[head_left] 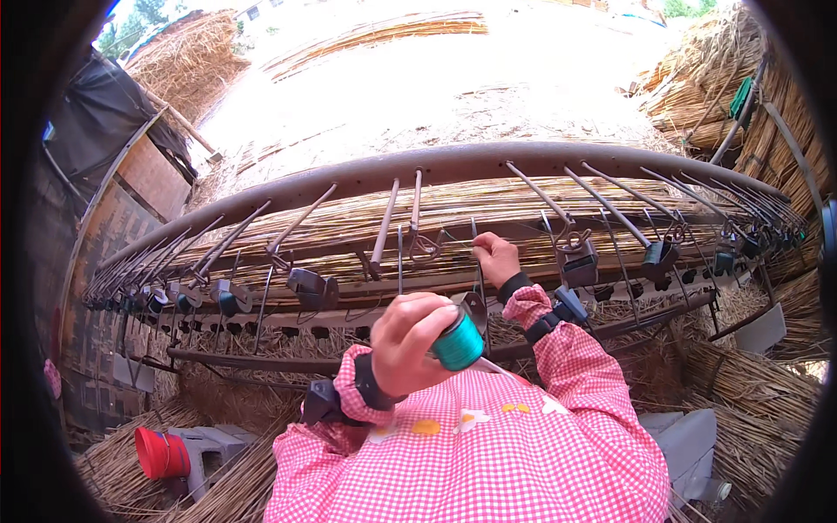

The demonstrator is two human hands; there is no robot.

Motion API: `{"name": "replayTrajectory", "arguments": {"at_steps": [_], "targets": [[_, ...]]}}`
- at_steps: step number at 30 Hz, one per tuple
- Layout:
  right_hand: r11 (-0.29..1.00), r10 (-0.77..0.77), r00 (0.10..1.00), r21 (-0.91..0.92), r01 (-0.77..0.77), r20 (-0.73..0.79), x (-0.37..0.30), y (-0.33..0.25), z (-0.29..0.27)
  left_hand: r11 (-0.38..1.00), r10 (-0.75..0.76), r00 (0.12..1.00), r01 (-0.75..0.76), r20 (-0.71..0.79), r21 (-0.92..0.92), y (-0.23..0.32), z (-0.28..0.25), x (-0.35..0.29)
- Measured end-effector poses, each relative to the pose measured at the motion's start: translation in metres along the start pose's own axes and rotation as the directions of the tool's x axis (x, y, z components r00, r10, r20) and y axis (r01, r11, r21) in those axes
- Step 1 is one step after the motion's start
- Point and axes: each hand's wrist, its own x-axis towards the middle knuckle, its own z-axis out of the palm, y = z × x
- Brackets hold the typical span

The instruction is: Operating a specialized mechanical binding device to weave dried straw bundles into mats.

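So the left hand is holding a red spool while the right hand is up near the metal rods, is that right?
Not quite: the head view shows the spool in the left hand is green. The right hand is indeed near the metal rods.

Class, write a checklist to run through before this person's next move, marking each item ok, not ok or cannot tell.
1. Spool of green thread in the left hand's grip: ok.
2. Left hand free: not ok, it holds the spool.
3. Thread between the right hand's fingertips: cannot tell, too fine to see.
4. Dry stalks running lengthwise along the brown bar: ok.
5. Red bucket away from both hands: ok.
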Motion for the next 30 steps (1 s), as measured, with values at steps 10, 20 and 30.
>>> {"name": "replayTrajectory", "arguments": {"at_steps": [10,20,30], "targets": [[0.988,0.091,0.992,0.131,-0.079,-0.087,-0.023,0.012,0.01,0.973,-0.084,0.985,0.114,-0.153,0.2,0.018,-0.038,0.045],[0.849,0.449,0.859,-0.181,-0.496,-0.248,-0.025,0.065,0.015,0.996,-0.015,0.967,0.037,-0.254,0.081,-0.001,-0.018,0.033],[0.732,0.671,0.723,0.009,-0.681,0.165,-0.055,0.057,-0.008,0.887,-0.411,0.912,0.402,0.01,-0.227,0.003,-0.013,-0.013]]}}
